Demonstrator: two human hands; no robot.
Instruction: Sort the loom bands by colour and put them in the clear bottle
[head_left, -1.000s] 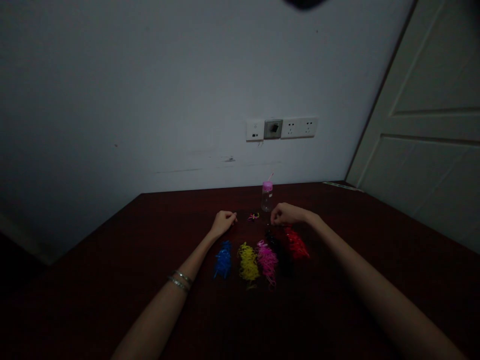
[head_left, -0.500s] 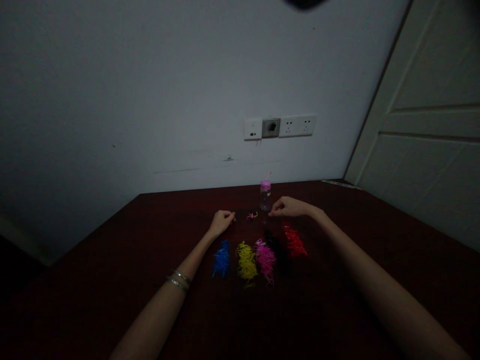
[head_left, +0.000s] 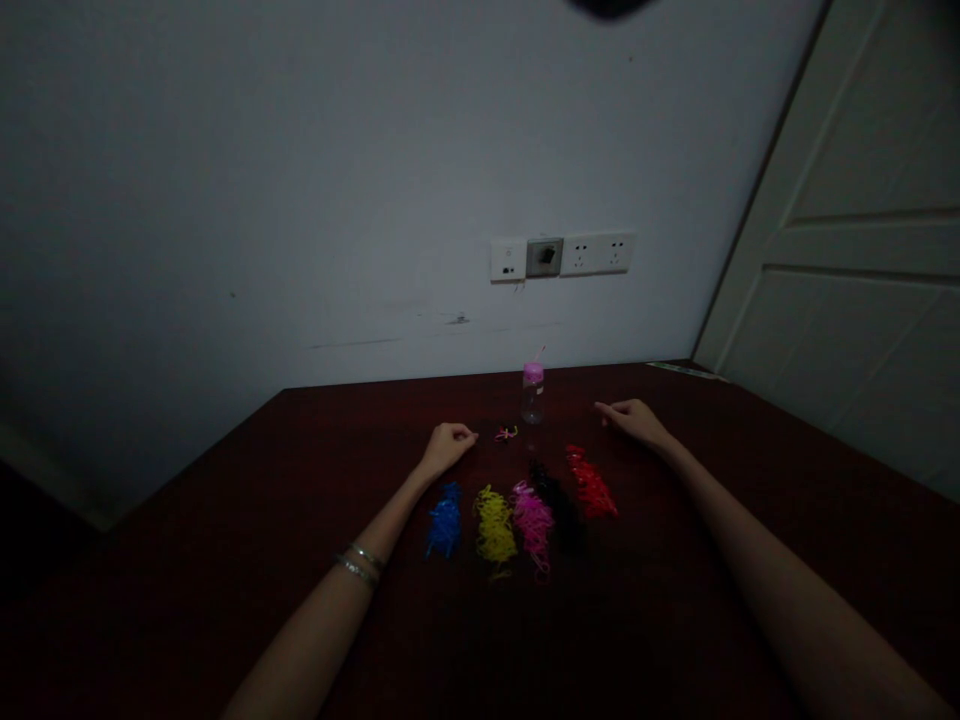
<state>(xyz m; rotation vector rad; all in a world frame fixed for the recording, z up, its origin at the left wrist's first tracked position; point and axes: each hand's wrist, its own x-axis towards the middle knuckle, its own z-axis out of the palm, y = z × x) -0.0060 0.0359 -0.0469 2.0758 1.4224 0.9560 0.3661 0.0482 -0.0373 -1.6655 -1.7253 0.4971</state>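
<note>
Ref. for all places = bottle (head_left: 532,403), upright w/ pink lid. On my remote feed the small mixed bunch (head_left: 507,434) of bands lies on the table (head_left: 345,420), just L of bottle & slightly toward me; both hands apart from it. Key relation: bunch sits R of the L hand (head_left: 448,446), approx. level w/ its fingertips, small gap; L hand clearly nearer. R hand (head_left: 631,420) is out on bottle's R side, well apart, so from there bunch lies L & a bit toward me, past bottle's near side. Bunch's long axis, as far as I can judge, runs approx. L–R, i.e. roughly in line w/ L fingertips; tangled, so low conf. L hand: fingers curled, thumb close to index; R hand: same, fingertips pointing L. Too dim/small for me to tell if either pinches a band. Piles on bottle's near side, L to R: blue (head_left: 445,522), yellow (head_left: 496,530), pink (head_left: 533,522), black (head_left: 556,500), red (head_left: 592,485); red nearest R hand.
</note>
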